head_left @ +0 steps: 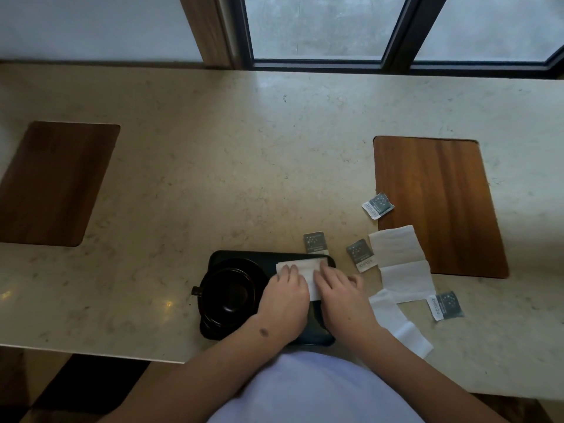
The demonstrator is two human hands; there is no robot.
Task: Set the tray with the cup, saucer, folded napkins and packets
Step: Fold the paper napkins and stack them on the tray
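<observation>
A black tray point(314, 334) lies at the counter's near edge. On its left half a black cup point(230, 296) stands on a black saucer point(235, 264). A folded white napkin point(306, 266) lies on the tray's right half. My left hand point(285, 296) and my right hand point(340, 290) rest flat on it side by side, fingers straight. An unfolded white napkin point(399, 264) lies on the counter to the right. Several grey packets lie loose: one point(316, 242) at the tray's far edge, another packet point(360, 254) beside it, a third packet point(377, 205) farther back.
Another grey packet point(446, 305) lies at the right, near a second white napkin point(399, 323) by my right forearm. A wooden placemat point(439, 203) sits at the right and a darker placemat point(52, 181) at the left. A window frame point(396, 32) runs behind the counter.
</observation>
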